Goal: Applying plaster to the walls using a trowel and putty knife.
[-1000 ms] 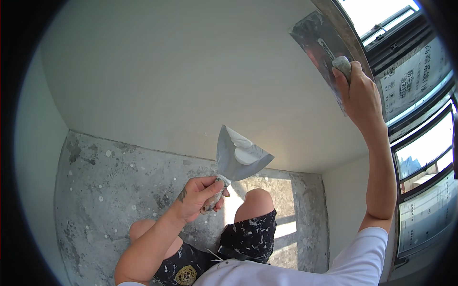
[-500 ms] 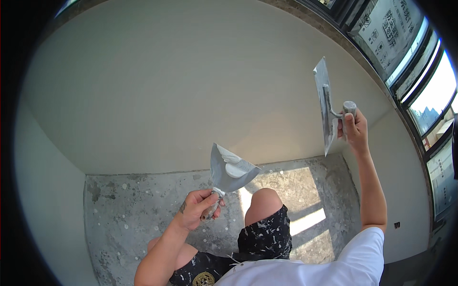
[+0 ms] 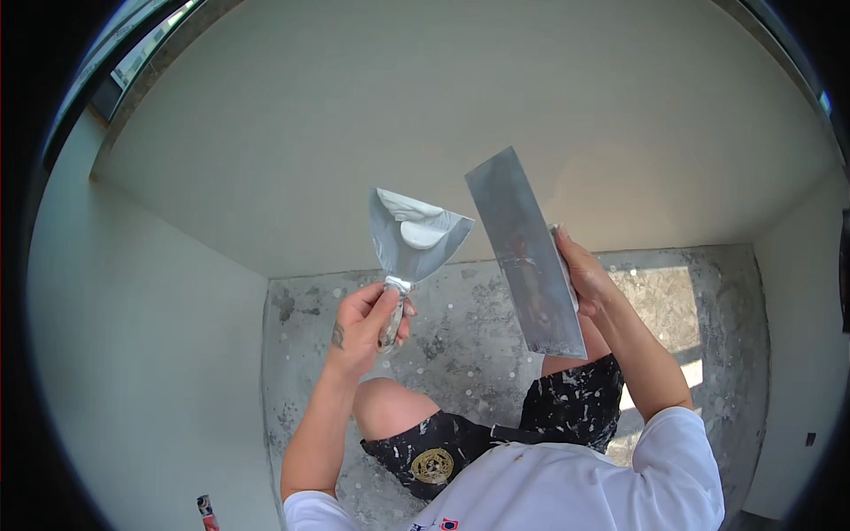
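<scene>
My left hand (image 3: 365,326) is closed round the handle of a wide putty knife (image 3: 409,262), its blade pointing up and away from me. White putty (image 3: 420,234) lies in a lump on that blade, toward its far edge. To the right, my right hand (image 3: 584,276) grips a long rectangular steel trowel (image 3: 524,257), whose flat grey face is turned toward the putty knife. A few smears mark the lower part of this face. The trowel's handle is mostly hidden behind its plate. The two blades are close together but apart.
A smooth pale wall (image 3: 354,106) rises in front, meeting side walls at left and right. Below is a stained, speckled concrete floor (image 3: 460,310) with sunlit patches at right. A small red and dark object (image 3: 207,511) shows at lower left. Window frames edge the upper corners.
My right hand has brought the trowel down and left, turning its flat face into view beside the putty knife. My left hand has risen slightly with the putty. The view has swung left.
</scene>
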Action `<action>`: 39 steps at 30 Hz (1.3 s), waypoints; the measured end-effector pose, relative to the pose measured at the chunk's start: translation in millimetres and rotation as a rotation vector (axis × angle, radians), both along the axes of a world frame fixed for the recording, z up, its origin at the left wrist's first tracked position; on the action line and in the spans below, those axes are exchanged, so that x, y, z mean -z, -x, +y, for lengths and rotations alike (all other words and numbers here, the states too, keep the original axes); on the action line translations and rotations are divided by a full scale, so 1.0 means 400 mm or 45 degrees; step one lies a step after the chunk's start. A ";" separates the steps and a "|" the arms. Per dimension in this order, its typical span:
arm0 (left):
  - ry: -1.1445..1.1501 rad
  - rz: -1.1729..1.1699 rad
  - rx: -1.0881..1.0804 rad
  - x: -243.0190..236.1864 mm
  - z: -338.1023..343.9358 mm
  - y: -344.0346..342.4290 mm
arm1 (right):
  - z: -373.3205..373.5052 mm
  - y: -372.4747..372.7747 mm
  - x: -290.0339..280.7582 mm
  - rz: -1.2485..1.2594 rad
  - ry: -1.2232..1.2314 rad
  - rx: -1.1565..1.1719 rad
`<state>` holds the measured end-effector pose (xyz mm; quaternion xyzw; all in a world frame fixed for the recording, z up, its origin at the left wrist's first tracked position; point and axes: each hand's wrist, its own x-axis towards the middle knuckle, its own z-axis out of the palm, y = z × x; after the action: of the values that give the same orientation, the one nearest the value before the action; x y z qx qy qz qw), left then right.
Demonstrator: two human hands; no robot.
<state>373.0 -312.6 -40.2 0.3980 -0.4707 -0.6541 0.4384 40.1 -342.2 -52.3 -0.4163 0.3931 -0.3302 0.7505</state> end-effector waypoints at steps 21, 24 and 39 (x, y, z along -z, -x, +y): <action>1.837 -1.809 -0.162 0.086 -0.028 -0.012 | 0.128 -0.082 0.263 -0.967 -0.382 0.360; 0.670 -1.148 -0.280 0.111 0.012 -0.040 | 0.100 -0.102 0.254 -0.860 -0.273 0.411; -0.356 -0.055 0.355 0.152 0.110 -0.046 | 0.053 -0.086 0.248 -0.560 0.111 0.766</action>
<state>391.6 -268.7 -101.2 0.3998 -0.4350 -0.7589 0.2737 74.5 -320.9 -151.5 -0.2329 0.3126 -0.6340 0.6679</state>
